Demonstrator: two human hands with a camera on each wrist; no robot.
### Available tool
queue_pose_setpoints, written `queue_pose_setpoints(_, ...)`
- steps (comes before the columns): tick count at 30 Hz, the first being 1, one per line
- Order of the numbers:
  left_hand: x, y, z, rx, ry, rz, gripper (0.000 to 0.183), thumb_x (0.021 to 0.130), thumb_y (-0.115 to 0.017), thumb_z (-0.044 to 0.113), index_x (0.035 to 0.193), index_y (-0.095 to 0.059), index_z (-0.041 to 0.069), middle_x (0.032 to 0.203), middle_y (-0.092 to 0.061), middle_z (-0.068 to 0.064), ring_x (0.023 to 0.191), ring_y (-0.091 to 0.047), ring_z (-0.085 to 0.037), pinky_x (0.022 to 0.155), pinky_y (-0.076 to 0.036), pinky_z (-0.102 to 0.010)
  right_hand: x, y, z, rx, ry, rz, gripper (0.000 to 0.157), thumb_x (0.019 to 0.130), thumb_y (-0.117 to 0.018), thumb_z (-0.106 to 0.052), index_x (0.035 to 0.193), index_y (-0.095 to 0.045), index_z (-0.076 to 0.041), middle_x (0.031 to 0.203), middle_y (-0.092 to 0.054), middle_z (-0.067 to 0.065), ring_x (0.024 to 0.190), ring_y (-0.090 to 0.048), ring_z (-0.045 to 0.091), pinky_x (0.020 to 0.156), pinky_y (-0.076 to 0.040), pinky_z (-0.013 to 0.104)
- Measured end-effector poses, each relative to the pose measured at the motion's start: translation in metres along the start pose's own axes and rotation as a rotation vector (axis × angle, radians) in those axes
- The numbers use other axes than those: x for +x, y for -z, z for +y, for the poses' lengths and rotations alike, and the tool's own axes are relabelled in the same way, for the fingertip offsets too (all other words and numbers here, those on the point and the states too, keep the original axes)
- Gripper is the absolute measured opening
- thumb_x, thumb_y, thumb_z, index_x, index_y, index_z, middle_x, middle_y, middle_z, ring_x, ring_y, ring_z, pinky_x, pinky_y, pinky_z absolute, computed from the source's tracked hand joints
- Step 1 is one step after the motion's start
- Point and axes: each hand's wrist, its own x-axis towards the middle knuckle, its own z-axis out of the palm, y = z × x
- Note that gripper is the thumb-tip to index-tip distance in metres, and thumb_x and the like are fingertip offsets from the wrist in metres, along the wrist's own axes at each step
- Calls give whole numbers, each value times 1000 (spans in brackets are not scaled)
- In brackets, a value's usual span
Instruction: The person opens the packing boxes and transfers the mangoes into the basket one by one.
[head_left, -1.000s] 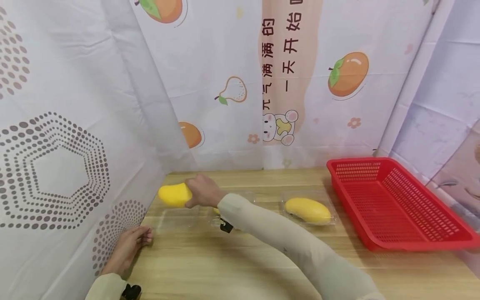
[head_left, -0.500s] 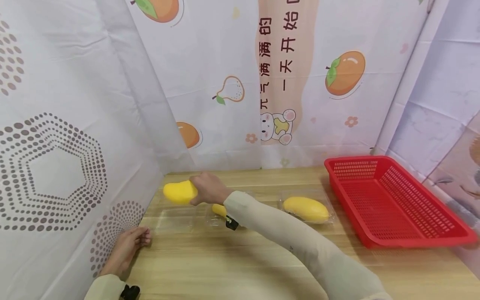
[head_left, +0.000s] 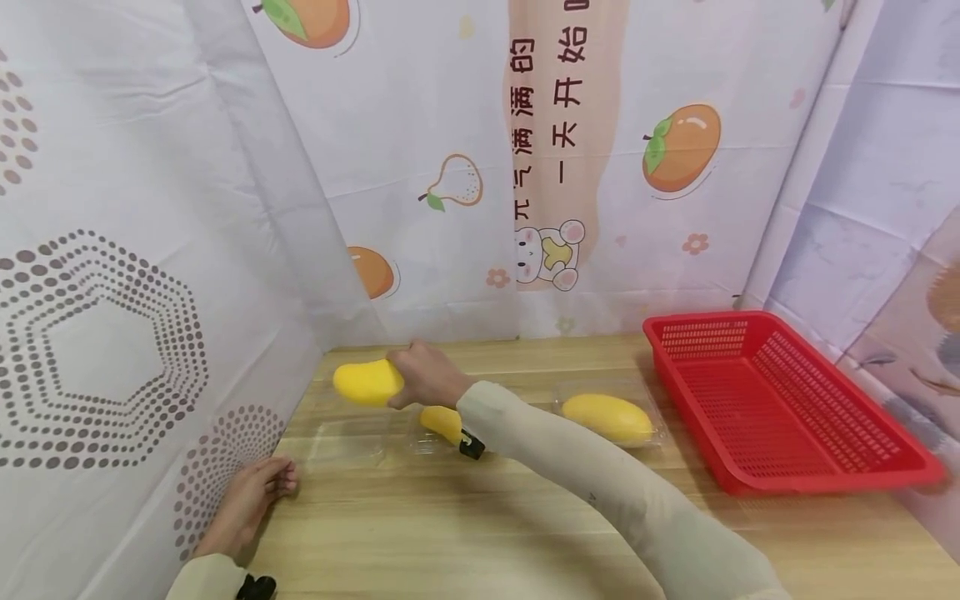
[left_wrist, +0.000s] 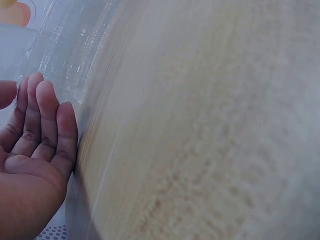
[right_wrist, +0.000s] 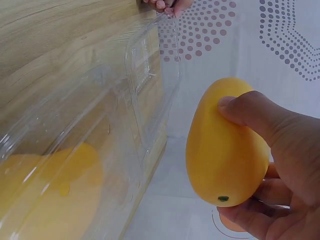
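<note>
Right hand holding a yellow mango above the counter, apart from the containers; clock positions are read outward from this mango in the head view. The right wrist view shows the thumb pressed on its visible face, the other fingers curled behind, and a dark green spot at the fruit's 6 o'clock end. Left hand, between 7 and 8 o'clock, lies at the counter's edge, fingers relaxed, side by side and slightly bent. Near its fingertips is clear plastic; whether they touch cannot be told. 3 clear plastic containers form a row: the left container near 6 o'clock; the middle container at 4 o'clock, with a yellow fruit partly hidden by the right sleeve; the right container at 3 o'clock, with 1 larger yellow fruit. Farther toward 3 o'clock stands a red perforated basket. Printed cloth hangs at 12 o'clock.
</note>
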Motion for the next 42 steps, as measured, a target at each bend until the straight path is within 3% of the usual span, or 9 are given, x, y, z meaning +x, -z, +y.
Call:
queue_pose_setpoints(13,1,-1,1,-5,-6,-13,27,109,-45,10,115,-60,-11,90,-70,-5,80,-66,-14,75,-58,-30,-8,3,14,58,-26,6,51,79,-89,-41,115,-70,-12,91,-62,-7,84,-54,16,69,-45,24)
queue_pose_setpoints(21,-1,2,-2,-26,-27,-30,25,109,-48,10,112,-62,-10,89,-71,-4,81,-67,-13,76,-58,-30,-18,9,27,102,-73,-5,61,78,-90,-40,126,-68,-9,94,-63,-4,86,-53,16,69,-46,24)
queue_pose_setpoints(42,-2,0,-2,-7,-18,-37,25,109,-47,11,111,-62,-9,90,-71,-3,82,-68,-13,78,-58,-30,-38,13,49,132,-110,1,62,78,-90,-36,128,-67,-9,96,-63,-4,88,-53,17,70,-47,25)
